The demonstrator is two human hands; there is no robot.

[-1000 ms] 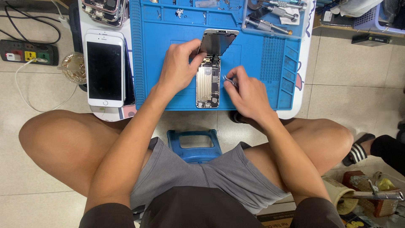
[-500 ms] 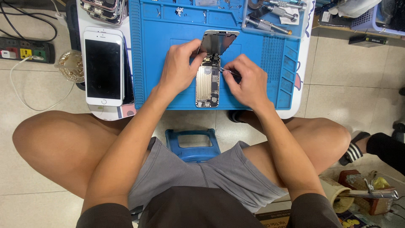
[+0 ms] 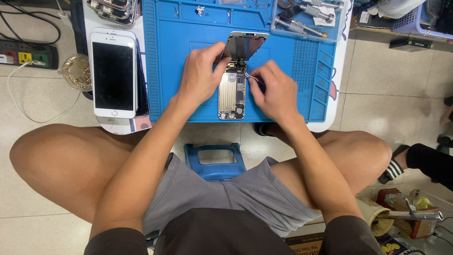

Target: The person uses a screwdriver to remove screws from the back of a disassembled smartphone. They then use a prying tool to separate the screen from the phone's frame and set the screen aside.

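Tweezers (image 3: 252,79), thin and metallic, are being pinched in the right hand (image 3: 275,92), whose fingers are pressed together around them, with the tips being aimed at the upper part of an opened phone (image 3: 232,96). That phone is being kept near the middle of a blue work mat (image 3: 188,101), with its insides exposed and its screen panel (image 3: 244,46) being propped up at the far end, tilted rather than laid flat. The screen panel is being steadied by the left hand (image 3: 200,75), whose fingers are curled and pressed against the panel's left edge, while the heel of the hand is being rested on the mat just left of the phone body.

To the left of the mat, a white phone (image 3: 113,73) with a dark screen is being left face up on the table edge. At the far right corner of the mat, several metal screwdrivers (image 3: 298,23) are being kept in a tray section. A power strip (image 3: 26,54) is being left on the tiled floor at the far left. A blue stool (image 3: 214,163) is being straddled between the person's knees.
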